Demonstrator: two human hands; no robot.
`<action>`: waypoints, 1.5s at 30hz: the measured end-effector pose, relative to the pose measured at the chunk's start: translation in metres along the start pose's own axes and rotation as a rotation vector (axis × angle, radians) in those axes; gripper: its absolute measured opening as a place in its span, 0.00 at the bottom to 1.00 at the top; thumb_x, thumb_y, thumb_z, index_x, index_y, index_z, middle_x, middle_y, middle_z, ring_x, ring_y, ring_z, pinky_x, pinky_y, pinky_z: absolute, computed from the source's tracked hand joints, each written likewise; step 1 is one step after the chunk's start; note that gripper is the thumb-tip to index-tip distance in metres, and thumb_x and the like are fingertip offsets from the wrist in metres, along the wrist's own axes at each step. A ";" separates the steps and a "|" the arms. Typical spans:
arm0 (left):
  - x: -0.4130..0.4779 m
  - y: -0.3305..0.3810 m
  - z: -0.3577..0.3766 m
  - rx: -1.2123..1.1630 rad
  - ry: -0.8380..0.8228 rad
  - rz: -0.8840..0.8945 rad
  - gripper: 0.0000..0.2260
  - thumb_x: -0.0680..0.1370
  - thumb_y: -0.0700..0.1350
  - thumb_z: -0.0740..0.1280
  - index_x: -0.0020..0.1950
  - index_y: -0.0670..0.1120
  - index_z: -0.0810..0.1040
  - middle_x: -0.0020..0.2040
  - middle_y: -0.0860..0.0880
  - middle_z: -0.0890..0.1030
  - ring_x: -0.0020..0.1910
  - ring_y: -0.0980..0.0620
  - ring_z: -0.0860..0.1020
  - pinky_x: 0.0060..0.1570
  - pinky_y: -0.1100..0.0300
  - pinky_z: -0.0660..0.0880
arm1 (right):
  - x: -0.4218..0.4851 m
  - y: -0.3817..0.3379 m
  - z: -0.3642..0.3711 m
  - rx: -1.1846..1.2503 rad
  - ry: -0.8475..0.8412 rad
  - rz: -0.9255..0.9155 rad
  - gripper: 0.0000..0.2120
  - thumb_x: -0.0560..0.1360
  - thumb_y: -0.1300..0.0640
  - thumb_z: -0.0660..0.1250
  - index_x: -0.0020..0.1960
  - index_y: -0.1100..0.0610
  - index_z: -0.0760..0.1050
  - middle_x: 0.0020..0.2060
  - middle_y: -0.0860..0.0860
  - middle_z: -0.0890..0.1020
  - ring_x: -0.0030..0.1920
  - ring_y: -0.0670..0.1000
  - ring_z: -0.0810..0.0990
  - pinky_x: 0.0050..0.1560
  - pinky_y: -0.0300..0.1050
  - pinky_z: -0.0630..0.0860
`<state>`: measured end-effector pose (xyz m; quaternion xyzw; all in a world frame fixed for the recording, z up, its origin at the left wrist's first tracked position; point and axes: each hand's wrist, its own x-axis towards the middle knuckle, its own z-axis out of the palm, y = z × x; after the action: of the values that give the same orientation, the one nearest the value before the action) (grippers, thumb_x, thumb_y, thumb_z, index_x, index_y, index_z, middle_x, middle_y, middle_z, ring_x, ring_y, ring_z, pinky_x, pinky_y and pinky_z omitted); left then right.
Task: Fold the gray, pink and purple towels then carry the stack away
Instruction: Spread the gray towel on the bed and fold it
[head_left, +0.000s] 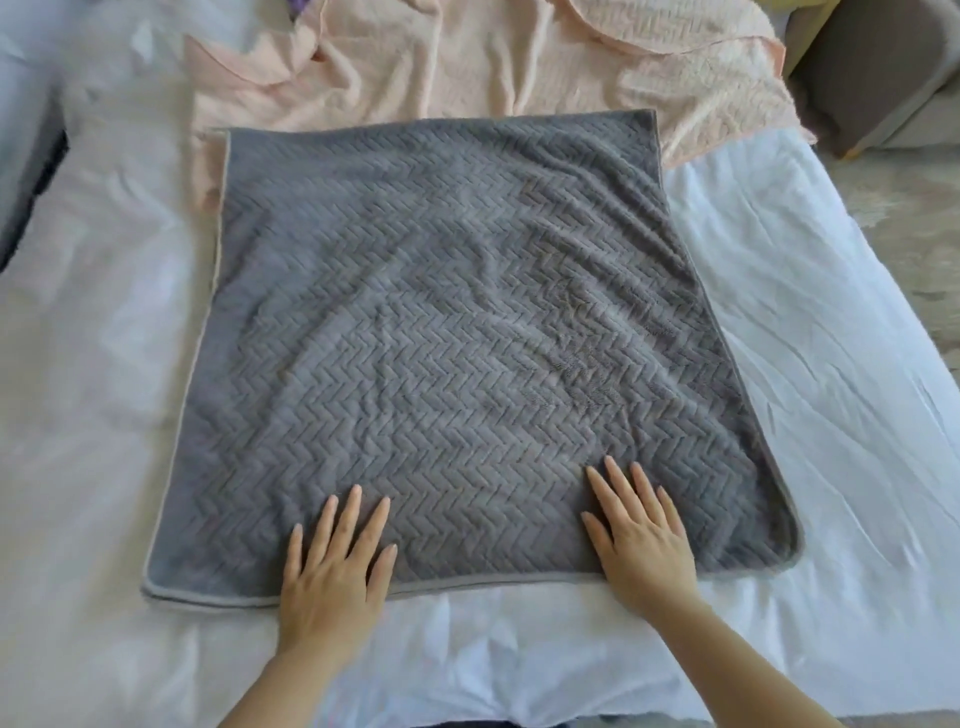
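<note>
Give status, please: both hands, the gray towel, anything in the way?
Left hand and right hand open, flat on gray towel, near edge. Towel spread on white bed, far edge overlapping pink towel. Nothing else on it.

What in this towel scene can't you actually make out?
Head view:
- purple towel: only a blurred scrap, cut off by the top edge.
- pink towel: near part hidden under the gray towel, far end cut by the top edge.
- gray towel: how many layers, cannot tell.
</note>
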<state>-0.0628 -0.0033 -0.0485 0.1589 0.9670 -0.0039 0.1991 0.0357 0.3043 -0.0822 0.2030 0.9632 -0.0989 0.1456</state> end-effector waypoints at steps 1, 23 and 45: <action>-0.004 -0.020 0.000 -0.016 0.021 -0.043 0.34 0.77 0.65 0.33 0.73 0.54 0.66 0.74 0.49 0.65 0.73 0.46 0.64 0.70 0.40 0.59 | -0.005 -0.004 -0.001 0.009 0.022 0.035 0.28 0.78 0.38 0.40 0.77 0.42 0.47 0.77 0.42 0.48 0.77 0.47 0.42 0.76 0.48 0.41; -0.016 -0.189 -0.005 -1.051 0.259 -0.574 0.08 0.77 0.45 0.68 0.47 0.40 0.77 0.41 0.45 0.81 0.41 0.44 0.77 0.35 0.58 0.68 | -0.043 -0.204 0.027 0.119 -0.137 -0.254 0.28 0.78 0.36 0.45 0.76 0.39 0.47 0.76 0.37 0.46 0.76 0.42 0.39 0.73 0.42 0.37; 0.053 0.234 -0.075 -1.012 0.043 0.342 0.13 0.77 0.41 0.66 0.61 0.45 0.78 0.58 0.46 0.79 0.54 0.53 0.77 0.55 0.66 0.70 | 0.001 0.059 -0.090 1.544 -0.004 0.546 0.11 0.79 0.54 0.62 0.50 0.59 0.79 0.44 0.55 0.86 0.45 0.53 0.84 0.45 0.43 0.79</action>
<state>-0.0656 0.2405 0.0132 0.1983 0.8123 0.4986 0.2288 0.0385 0.3799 -0.0060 0.4734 0.5399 -0.6958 -0.0147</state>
